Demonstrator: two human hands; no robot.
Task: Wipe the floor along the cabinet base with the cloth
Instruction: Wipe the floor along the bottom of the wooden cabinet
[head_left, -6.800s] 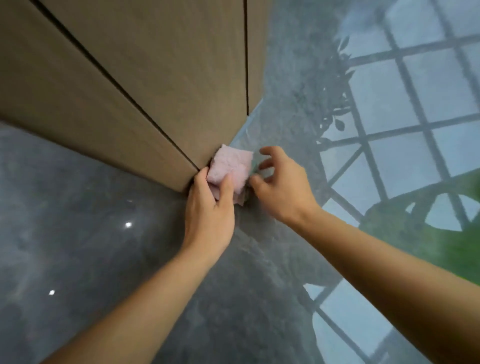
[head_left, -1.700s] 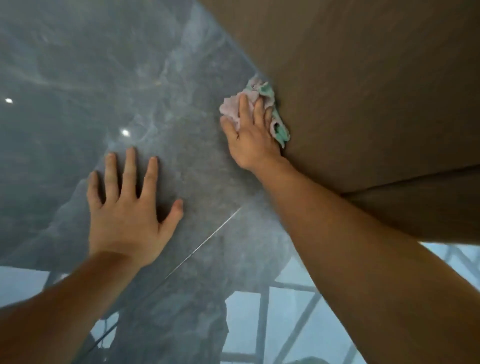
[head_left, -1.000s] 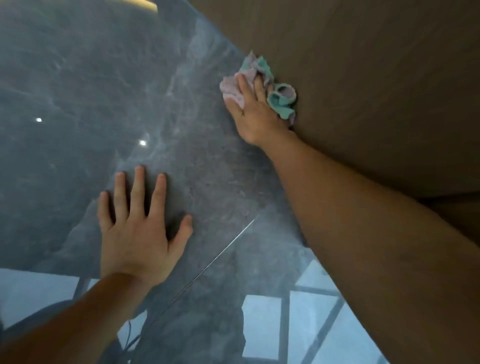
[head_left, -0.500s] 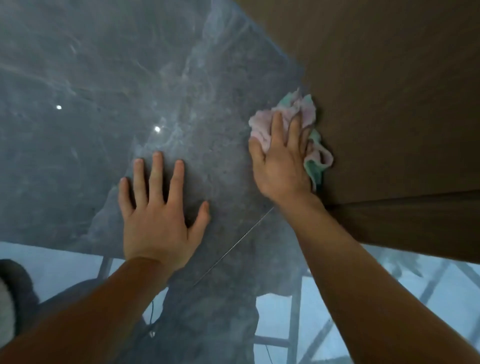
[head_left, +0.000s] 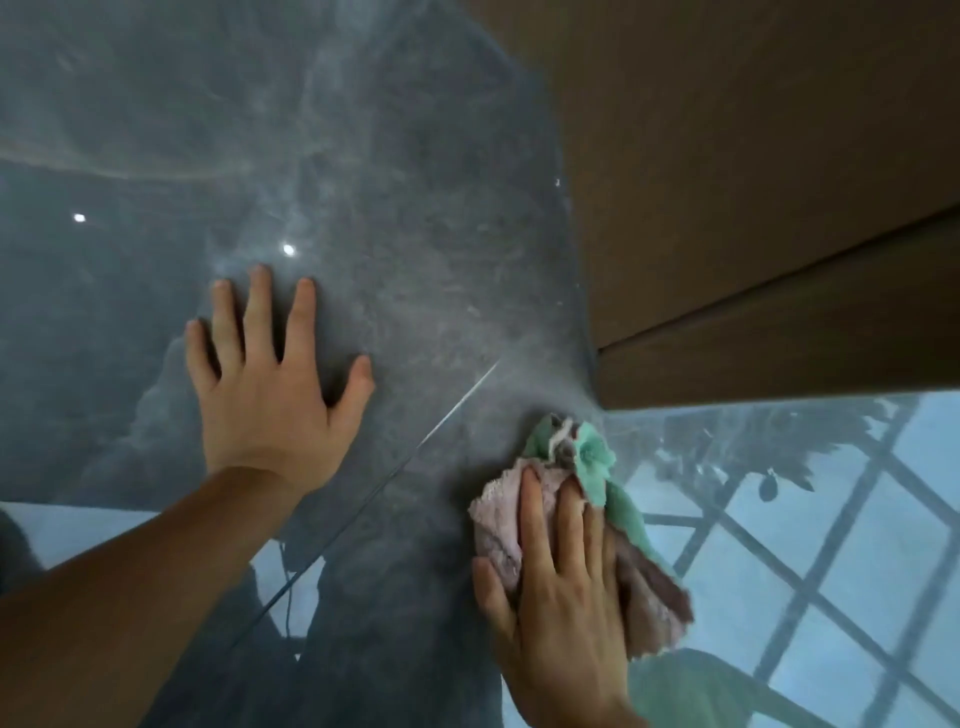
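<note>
A crumpled pink and green cloth (head_left: 587, 457) lies on the glossy dark grey floor (head_left: 415, 234), just below the corner of the brown wooden cabinet (head_left: 753, 156). My right hand (head_left: 561, 597) presses flat on the cloth, fingers spread over it, near the cabinet's bottom corner. My left hand (head_left: 270, 379) rests flat on the floor to the left, fingers apart, holding nothing. The cabinet base edge runs up from the corner along the floor.
A thin tile joint (head_left: 415, 447) runs diagonally between my hands. The floor reflects a window grid (head_left: 831, 545) and foliage at the lower right, and two ceiling lights (head_left: 288, 249) at the left.
My right hand has dragged the cloth down along the cabinet base, from beside the cabinet side to just past its corner. My left hand stays planted on the floor.
</note>
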